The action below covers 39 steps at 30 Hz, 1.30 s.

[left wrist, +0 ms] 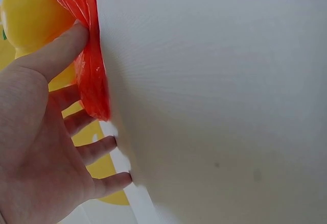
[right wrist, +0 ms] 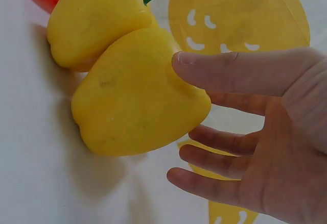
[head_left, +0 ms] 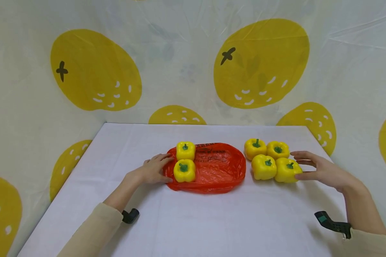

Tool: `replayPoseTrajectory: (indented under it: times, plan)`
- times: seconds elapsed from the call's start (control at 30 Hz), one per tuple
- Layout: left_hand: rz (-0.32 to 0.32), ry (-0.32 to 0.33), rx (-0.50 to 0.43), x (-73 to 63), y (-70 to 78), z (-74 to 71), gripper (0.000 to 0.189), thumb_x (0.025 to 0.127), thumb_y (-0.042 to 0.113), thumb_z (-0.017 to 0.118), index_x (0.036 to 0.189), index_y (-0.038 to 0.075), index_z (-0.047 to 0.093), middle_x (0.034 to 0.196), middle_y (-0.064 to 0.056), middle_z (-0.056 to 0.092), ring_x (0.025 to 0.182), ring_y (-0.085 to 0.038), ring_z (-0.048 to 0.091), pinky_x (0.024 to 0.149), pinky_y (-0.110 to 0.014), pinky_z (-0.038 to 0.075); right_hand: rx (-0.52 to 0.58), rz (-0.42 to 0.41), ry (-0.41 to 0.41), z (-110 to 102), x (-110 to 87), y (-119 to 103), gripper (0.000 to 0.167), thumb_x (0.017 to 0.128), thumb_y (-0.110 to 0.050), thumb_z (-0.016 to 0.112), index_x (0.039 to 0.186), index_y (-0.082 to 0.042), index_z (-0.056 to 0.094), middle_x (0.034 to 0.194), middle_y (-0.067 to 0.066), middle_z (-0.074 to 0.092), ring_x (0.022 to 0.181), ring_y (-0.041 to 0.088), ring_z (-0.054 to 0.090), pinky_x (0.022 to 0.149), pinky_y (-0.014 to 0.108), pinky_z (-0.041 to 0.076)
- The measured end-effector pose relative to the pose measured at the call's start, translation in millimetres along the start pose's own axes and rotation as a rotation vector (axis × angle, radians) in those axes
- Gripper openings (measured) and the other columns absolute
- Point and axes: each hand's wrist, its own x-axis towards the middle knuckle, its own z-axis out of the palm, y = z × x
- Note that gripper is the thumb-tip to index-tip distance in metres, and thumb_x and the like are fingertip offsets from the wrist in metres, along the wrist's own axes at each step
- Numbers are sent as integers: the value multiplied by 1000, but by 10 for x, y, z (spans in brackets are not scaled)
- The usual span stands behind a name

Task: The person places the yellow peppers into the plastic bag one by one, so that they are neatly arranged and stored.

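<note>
Beige sleeves (head_left: 91, 230) run out of the head view at its bottom edge. Fingers spread, the left hand (head_left: 152, 170) rests its thumb against the left end of a red plastic bag (head_left: 217, 175), which hides some fingertips; two yellow bell peppers (head_left: 184, 171) sit there. Beside the bag cluster four more peppers (head_left: 263, 167); the right hand (head_left: 325, 173), loosely spread, gripping none, seems to touch the front-right pepper (head_left: 285, 172).

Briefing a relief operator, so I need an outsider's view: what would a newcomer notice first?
The red bag mid-table, with two yellow peppers at its left end beside the left hand. Then the four peppers clustered to its right, with the right hand at the cluster's right side.
</note>
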Motion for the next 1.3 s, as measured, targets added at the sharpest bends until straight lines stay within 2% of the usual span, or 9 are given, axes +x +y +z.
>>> replayPoseTrajectory:
  times: [0.2, 0.37, 0.5, 0.6, 0.77, 0.97, 1.1, 1.17, 1.3]
  plan:
    - [6, 0, -1, 0, -9, -4, 84, 89, 41, 78, 159, 15, 39, 165, -14, 28, 150, -42, 21, 114, -71, 21, 17, 5, -14, 14, 19, 38, 72, 95, -20, 74, 152, 4, 38, 153, 31, 38, 135, 52, 37, 95, 78, 35]
    - [9, -2, 4, -3, -13, -7, 84, 89, 41, 78, 159, 15, 39, 165, -15, 28, 150, -42, 21, 114, -71, 22, 23, 2, -17, 12, 30, 74, 66, 97, -20, 72, 150, 4, 41, 153, 31, 38, 133, 54, 41, 98, 74, 40]
    - [6, -3, 8, 2, -13, -5, 84, 89, 41, 78, 159, 15, 39, 166, -14, 27, 150, -42, 21, 114, -71, 22, 26, 10, -23, 8, 28, 98, 64, 98, -21, 71, 151, 2, 42, 154, 30, 37, 130, 53, 46, 95, 49, 53]
    - [2, -5, 9, 2, -7, -4, 84, 89, 42, 78, 159, 16, 39, 166, -14, 27, 151, -42, 21, 114, -70, 21, 28, 19, -29, 3, 30, 106, 64, 98, -22, 70, 151, 1, 42, 155, 29, 35, 129, 51, 48, 90, 39, 53]
    - [2, -3, 0, -4, 3, -8, 84, 89, 41, 78, 159, 15, 39, 166, -14, 28, 150, -42, 21, 114, -70, 22, 21, 33, -30, -5, 20, 102, 65, 98, -24, 70, 151, 0, 42, 154, 29, 37, 129, 51, 49, 94, 56, 53]
    - [6, -6, -5, -6, 16, -15, 84, 89, 41, 78, 159, 15, 39, 166, -15, 27, 150, -42, 21, 114, -71, 21, -5, 43, -4, -68, -35, 72, 67, 98, -27, 69, 152, -1, 40, 154, 27, 37, 131, 53, 45, 96, 72, 44]
    - [6, -6, -4, -6, 22, -24, 84, 89, 40, 78, 159, 14, 39, 166, -15, 27, 150, -43, 20, 114, -70, 21, -36, 47, 17, -140, -74, 32, 68, 98, -30, 70, 152, -2, 38, 154, 23, 38, 132, 50, 44, 96, 71, 44]
    - [3, -6, -4, -6, 20, -25, 84, 89, 40, 78, 158, 14, 39, 166, -15, 27, 150, -43, 21, 114, -70, 21, -58, 52, 27, -179, -85, 8, 68, 98, -31, 71, 151, -4, 39, 153, 21, 40, 131, 46, 46, 97, 63, 49]
    - [7, -3, 0, -4, 15, -30, 83, 89, 41, 79, 158, 14, 40, 165, -16, 28, 150, -43, 22, 114, -71, 22, -68, 53, 31, -250, -97, -46, 69, 99, -31, 70, 153, -4, 37, 154, 21, 39, 131, 41, 48, 97, 65, 48]
